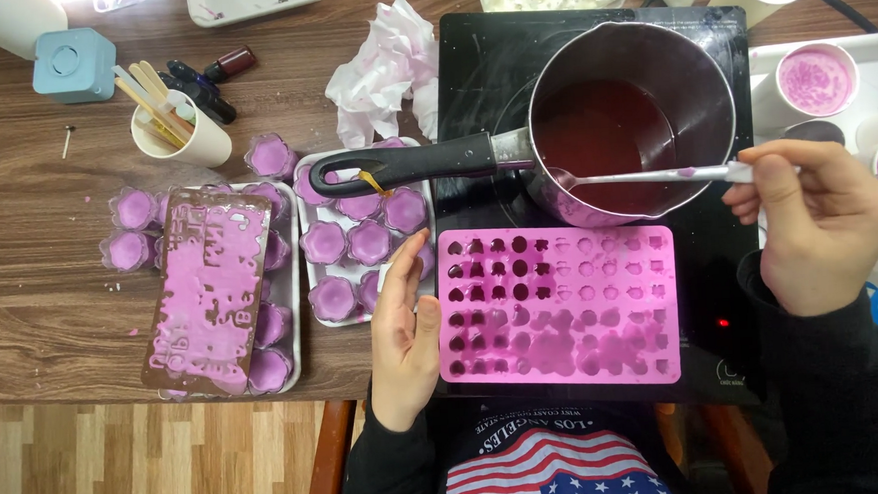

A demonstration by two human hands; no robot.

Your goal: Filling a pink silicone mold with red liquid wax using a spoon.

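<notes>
On the far left of the wooden table (51, 297) stood a blue box (73, 64) and a white cup (185, 140) of wooden sticks, with small dark bottles (212, 80) beside it. Below them a brown letter mould (208, 292), smeared with pink, lay across a tray (292, 315) of purple flower-shaped cups (347, 244). Next came crumpled tissue (385, 69). The left hand (404, 324) lay flat and open, fingers straight, pressed against the left edge of the pink mould (558, 306), gripping nothing. That mould sat on the black hob (705, 263), its left cavities filled dark. Behind it the pot (632, 117) held dark red liquid. The right hand (818, 222) pinched a white spoon (656, 175), whose bowl dipped into the pot.
</notes>
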